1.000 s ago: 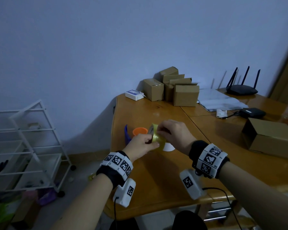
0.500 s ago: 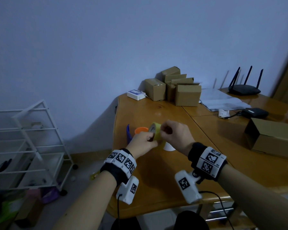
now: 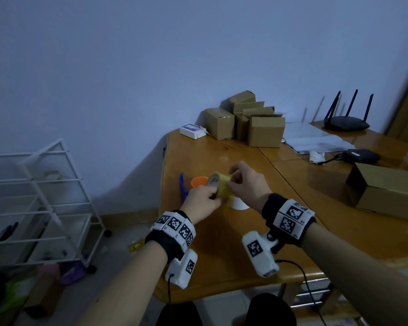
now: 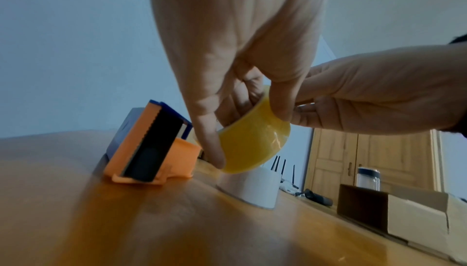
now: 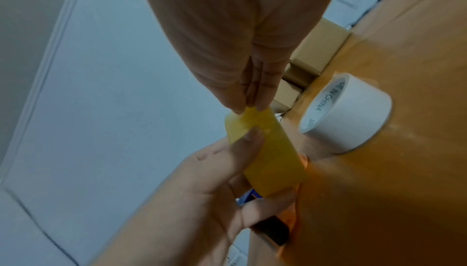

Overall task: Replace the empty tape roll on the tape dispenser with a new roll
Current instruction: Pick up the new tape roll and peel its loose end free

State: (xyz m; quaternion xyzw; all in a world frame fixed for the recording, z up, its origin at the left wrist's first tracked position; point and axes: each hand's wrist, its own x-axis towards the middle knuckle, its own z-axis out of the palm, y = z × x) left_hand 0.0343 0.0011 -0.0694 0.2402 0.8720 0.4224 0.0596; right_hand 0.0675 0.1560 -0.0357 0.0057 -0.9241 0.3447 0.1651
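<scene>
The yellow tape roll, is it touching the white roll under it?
Cannot tell. In the left wrist view the yellow tape roll, held in the left hand, overlaps the white roll on the table; no gap or contact shows plainly.

A wooden table (image 3: 222, 255) of orange-brown tone carries everything here. Just below the fingers (image 4: 212, 146) of the left hand a white tape roll (image 4: 252, 186) lies flat on the wood, and just left of those fingers sits the orange and blue tape dispenser (image 4: 149, 146). Well beyond the fingers, near the wall, a cluster of cardboard boxes (image 3: 250, 123) stands beside a small white box (image 3: 193, 131). Far right of the fingers lie sheets of paper (image 3: 316, 140), a black router (image 3: 346, 123), a black adapter (image 3: 360, 156) and a larger cardboard box (image 3: 386, 194).
</scene>
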